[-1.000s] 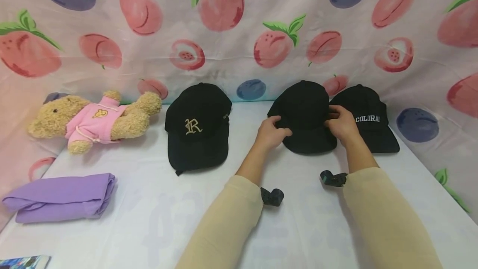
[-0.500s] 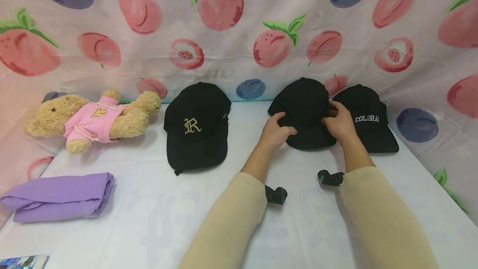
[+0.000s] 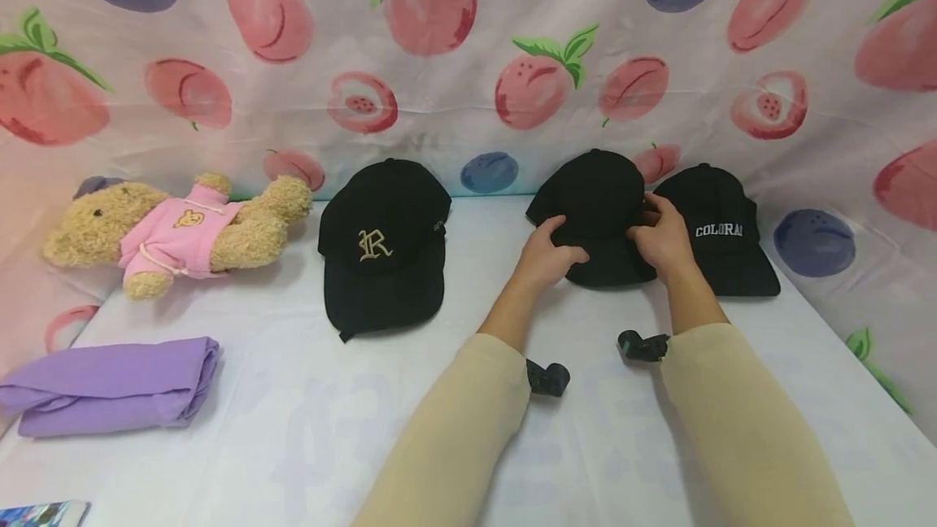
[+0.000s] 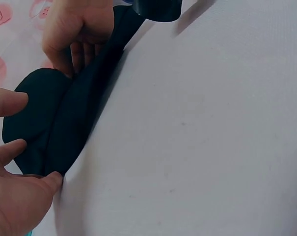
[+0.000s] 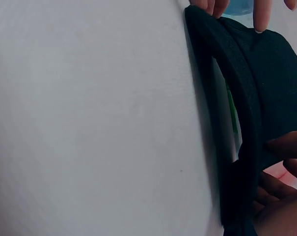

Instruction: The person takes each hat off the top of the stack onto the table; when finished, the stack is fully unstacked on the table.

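A plain black baseball cap (image 3: pixel 596 193) stands at the back of the white table, right of the middle, its brim toward me. My left hand (image 3: pixel 545 257) holds its left side, thumb by the brim. Opposite, my right hand (image 3: pixel 664 242) grips the right side where crown and brim meet. In the left wrist view the left hand (image 4: pixel 18 204) pinches the edge of the cap (image 4: pixel 45 113), with two fingertips against the crown. The right wrist view has the right hand's fingers (image 5: pixel 273 187) partly hidden behind the cap (image 5: pixel 281 83).
Close on the right is a black cap (image 3: pixel 717 226) with white lettering. Further left stands a black cap (image 3: pixel 384 250) with a gold R. A teddy bear (image 3: pixel 183 226) in pink lies at the back left, a folded purple cloth (image 3: pixel 117 389) before it. A patterned curtain (image 3: pixel 439 120) hangs behind.
The held cap has risen slightly in the head view, its brim edge now a bit higher. My left hand has shifted a little to the right. The other things stay put.
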{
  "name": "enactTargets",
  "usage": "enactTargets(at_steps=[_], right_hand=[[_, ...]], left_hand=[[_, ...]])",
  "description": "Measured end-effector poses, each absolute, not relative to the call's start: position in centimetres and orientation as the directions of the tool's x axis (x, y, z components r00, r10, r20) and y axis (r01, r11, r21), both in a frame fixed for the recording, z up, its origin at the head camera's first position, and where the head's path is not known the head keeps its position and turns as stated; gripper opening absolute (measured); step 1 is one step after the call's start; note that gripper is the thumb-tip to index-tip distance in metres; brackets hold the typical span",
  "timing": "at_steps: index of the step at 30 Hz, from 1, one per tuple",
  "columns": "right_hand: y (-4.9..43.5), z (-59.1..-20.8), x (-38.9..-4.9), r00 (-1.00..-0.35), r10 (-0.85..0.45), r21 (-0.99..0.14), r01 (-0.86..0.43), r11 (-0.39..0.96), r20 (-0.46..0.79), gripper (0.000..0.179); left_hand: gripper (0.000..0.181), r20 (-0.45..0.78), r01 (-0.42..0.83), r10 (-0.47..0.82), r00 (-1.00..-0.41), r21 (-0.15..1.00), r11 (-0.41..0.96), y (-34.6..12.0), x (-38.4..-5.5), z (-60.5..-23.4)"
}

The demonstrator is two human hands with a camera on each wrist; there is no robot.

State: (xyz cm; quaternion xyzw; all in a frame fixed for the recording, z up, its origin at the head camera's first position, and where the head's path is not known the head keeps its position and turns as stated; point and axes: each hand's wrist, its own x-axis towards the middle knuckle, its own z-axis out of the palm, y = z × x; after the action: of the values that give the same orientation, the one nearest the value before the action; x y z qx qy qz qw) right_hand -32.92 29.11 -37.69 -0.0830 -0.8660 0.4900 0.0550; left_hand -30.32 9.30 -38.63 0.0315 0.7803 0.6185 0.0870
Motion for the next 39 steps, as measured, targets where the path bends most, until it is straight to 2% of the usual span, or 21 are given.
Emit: enactTargets(at_steps=[13, 18, 28, 39], right_hand=[[28.7, -37.9, -33.1, -0.974, 0.227, -0.877, 0.095, 0.471, 0.017, 0.077], [28.1, -37.6, -32.9, -0.958, 0.287, -0.884, 0.116, 0.454, 0.021, 0.075], [25.8, -37.0, -32.3, -0.869, 0.467, -0.888, 0.077, 0.453, 0.163, 0.066], [22.2, -36.1, -31.7, -0.847, 0.439, -0.868, -0.052, 0.494, 0.301, 0.06]], left_hand=[[0.071, -0.11, -0.078, 0.132, -0.985, 0.971, 0.228, 9.4, -30.2, -38.8], [0.07, -0.101, -0.064, 0.152, -0.983, 0.97, 0.236, 8.7, -30.0, -38.6], [0.068, -0.116, -0.07, 0.199, -0.973, 0.972, 0.223, 6.7, -29.6, -38.4], [0.064, -0.09, -0.064, 0.169, -0.981, 0.987, 0.149, 3.2, -28.9, -37.3]])
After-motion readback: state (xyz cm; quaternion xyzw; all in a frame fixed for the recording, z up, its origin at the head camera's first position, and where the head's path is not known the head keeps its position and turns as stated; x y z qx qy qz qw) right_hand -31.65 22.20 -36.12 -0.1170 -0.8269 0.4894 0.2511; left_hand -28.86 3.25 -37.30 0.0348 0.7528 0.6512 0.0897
